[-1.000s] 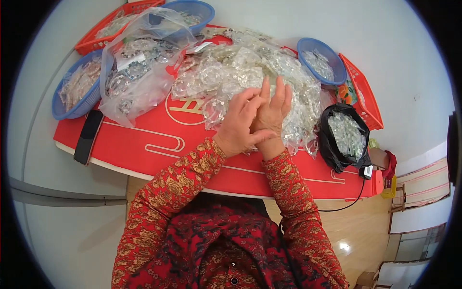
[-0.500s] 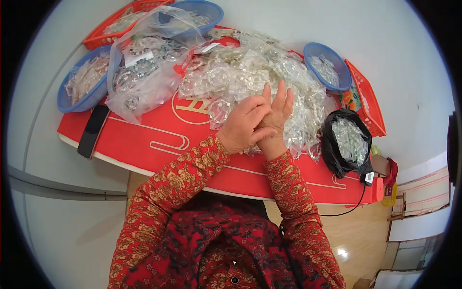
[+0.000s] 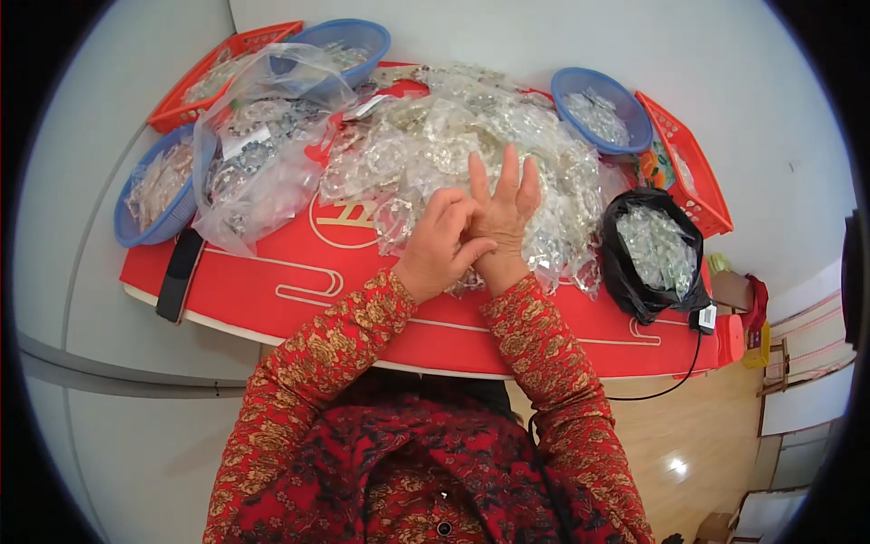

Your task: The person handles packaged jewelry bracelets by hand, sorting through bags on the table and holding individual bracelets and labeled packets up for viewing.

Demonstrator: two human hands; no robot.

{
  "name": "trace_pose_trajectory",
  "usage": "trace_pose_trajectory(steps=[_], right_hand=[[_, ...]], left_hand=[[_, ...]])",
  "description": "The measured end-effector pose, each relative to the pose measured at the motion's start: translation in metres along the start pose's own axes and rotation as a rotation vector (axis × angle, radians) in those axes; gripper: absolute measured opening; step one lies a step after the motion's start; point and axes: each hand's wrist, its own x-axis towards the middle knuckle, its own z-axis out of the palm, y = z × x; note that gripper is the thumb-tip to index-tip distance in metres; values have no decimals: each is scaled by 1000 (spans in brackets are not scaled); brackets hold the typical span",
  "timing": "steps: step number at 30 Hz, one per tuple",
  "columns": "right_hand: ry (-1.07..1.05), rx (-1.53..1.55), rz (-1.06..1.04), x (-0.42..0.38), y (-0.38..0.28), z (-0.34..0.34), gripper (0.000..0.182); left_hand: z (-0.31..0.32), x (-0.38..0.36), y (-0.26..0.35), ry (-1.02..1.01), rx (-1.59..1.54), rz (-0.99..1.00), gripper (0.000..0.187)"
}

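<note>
Both hands are together above the front of a heap of clear plastic packets (image 3: 426, 136) with shiny bead-like pieces in them. My left hand (image 3: 437, 243) is closed around the thumb side of my right hand, its fingers curled and its thumb lying across near the wrist. My right hand (image 3: 506, 218) is stretched out with its fingers apart and pointing away from me; nothing lies in it. Part of its thumb side is hidden by the left fingers.
On the red table (image 3: 236, 286) lie a clear bag (image 3: 217, 204) of bracelets and a black strap-like object (image 3: 181, 272). Blue baskets (image 3: 159, 222) (image 3: 566, 82) and red baskets (image 3: 163, 113) (image 3: 711, 213) stand around the back. A black bag (image 3: 621, 281) of packets sits right, near a cable (image 3: 680, 381).
The view has shifted a little. My left hand still clasps the thumb side of my right hand, and the right fingers are spread somewhat wider.
</note>
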Motion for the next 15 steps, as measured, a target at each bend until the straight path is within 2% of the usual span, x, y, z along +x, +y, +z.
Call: trace_pose_trajectory(steps=[2, 5, 7, 9, 11, 14, 15], right_hand=[[-7, -29, -21, 1, 0, 0, 48], [-4, -199, -36, -3, 6, 14, 47], [1, -112, 9, -2, 1, 12, 46], [-14, 1, 35, -4, -1, 9, 44], [-40, 134, 44, -4, -1, 0, 43], [-20, 228, -23, -1, -7, -16, 44], [-26, 213, -21, -1, -8, -19, 44]], left_hand=[[0, -3, -3, -59, 22, -15, 38], [5, -2, -2, 16, 138, 205, 37], [3, 6, 5, 160, 228, 128, 36], [2, 6, 7, 146, 177, 11, 36], [1, 0, 5, -26, -17, -141, 37], [-9, -6, 8, -74, -128, -290, 39], [-15, -5, 4, 1, 11, -197, 40]])
